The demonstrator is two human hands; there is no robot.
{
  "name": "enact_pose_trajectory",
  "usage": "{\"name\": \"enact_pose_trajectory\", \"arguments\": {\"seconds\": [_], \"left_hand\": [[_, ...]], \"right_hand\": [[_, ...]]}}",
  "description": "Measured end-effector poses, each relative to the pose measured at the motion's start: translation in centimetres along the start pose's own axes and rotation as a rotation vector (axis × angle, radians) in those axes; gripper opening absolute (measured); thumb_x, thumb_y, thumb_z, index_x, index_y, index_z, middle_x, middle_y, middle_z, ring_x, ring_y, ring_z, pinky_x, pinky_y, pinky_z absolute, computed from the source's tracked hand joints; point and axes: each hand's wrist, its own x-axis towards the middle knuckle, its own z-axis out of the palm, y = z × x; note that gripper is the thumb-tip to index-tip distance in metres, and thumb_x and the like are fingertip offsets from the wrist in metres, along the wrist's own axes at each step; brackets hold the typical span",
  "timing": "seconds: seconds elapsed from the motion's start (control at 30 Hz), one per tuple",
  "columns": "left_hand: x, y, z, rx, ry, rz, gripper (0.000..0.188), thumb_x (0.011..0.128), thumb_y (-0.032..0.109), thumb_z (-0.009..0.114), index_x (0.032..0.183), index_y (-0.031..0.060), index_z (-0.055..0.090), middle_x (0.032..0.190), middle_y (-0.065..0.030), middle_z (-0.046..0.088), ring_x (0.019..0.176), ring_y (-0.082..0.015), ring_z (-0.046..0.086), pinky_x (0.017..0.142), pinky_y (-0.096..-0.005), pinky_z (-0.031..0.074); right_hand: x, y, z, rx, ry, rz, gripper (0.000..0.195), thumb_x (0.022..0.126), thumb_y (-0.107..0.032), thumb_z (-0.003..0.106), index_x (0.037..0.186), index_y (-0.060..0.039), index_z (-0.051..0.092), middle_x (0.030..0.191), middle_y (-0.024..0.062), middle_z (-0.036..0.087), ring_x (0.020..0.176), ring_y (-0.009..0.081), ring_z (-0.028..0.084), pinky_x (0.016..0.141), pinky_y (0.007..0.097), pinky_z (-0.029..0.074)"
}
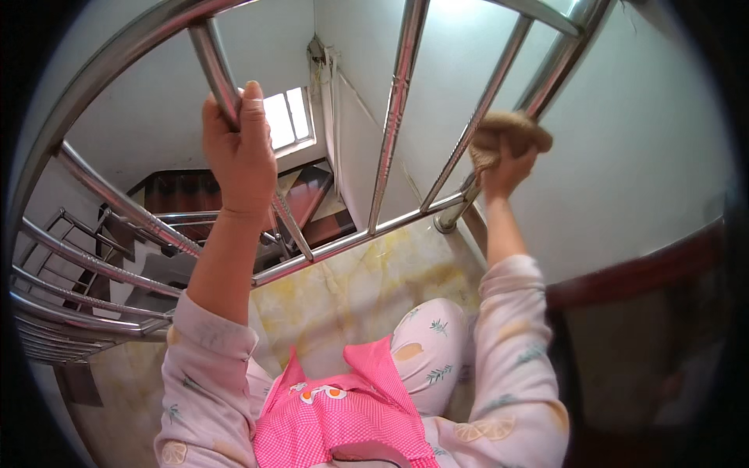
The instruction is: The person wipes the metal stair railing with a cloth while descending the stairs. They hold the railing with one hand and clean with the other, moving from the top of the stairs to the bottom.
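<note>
My left hand is wrapped around an upright metal baluster of the stair railing, its thumb pointing up. In my right hand is a brown cloth, folded and pressed against the thick end post of the railing. The cloth hides the part of the post behind it and reaches close to a thin baluster. Between my hands stands another baluster with a patterned surface. A bottom rail joins the lower ends of the balusters.
Marble-look floor tiles lie under me. Beyond the railing, the stairwell drops to lower stairs and a bright window. More railing curves away at left. A white wall with a dark red baseboard rises at right.
</note>
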Motion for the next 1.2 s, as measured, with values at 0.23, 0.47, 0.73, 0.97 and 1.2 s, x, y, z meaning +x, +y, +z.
{"name": "enact_pose_trajectory", "arguments": {"seconds": [0.23,0.47,0.73,0.97,1.2], "left_hand": [[0.1,-0.1,0.3,0.039,0.009,0.015,0.021,0.093,0.019,0.052,0.079,0.0121,0.038,0.06,0.0072,0.031,0.048,-0.0005,0.024,0.041,-0.018,0.017],[0.2,-0.2,0.1,0.007,-0.022,0.039,0.019,0.093,0.018,0.053,0.081,0.0091,0.041,0.061,0.0058,0.035,0.049,-0.0005,0.029,0.042,-0.0175,0.024],[-0.2,-1.0,0.0,0.024,-0.03,0.052,0.017,0.091,0.014,0.055,0.082,0.0074,0.042,0.061,0.0051,0.037,0.048,-0.0007,0.031,0.041,-0.0178,0.026],[-0.5,-1.7,-0.1,0.075,-0.036,0.106,0.017,0.093,0.02,0.052,0.081,0.0115,0.043,0.061,0.0066,0.034,0.049,-0.0004,0.028,0.041,-0.017,0.021],[-0.6,-2.5,-0.4,0.043,-0.032,0.098,0.015,0.091,0.014,0.054,0.083,0.0094,0.043,0.062,0.0052,0.037,0.049,-0.0007,0.03,0.041,-0.0172,0.023]], "right_hand": [[-14.2,7.5,1.1,0.021,-0.171,0.963,0.057,0.078,-0.012,0.059,0.13,-0.0024,0.036,0.123,0.0223,0.045,0.112,0.0334,0.047,0.094,0.0409,0.041],[-7.7,6.7,1.9,0.984,0.084,0.682,0.039,0.083,-0.01,0.059,0.116,-0.0097,0.037,0.11,0.0047,0.041,0.1,0.0147,0.045,0.088,0.029,0.043],[5.8,0.7,-0.7,0.051,-0.047,-0.245,0.048,0.086,-0.031,0.06,0.122,-0.0032,0.047,0.124,0.0155,0.046,0.115,0.0289,0.045,0.096,0.0388,0.038],[-1.9,6.9,0.6,-0.058,-0.102,-0.083,0.063,0.082,-0.033,0.066,0.132,-0.0062,0.039,0.139,0.0112,0.037,0.128,0.0236,0.036,0.103,0.0328,0.034],[-16.2,15.7,0.2,-0.196,-0.494,0.899,0.057,0.072,-0.03,0.06,0.113,0.0101,0.052,0.116,0.026,0.056,0.105,0.0339,0.057,0.09,0.0364,0.043]]}}
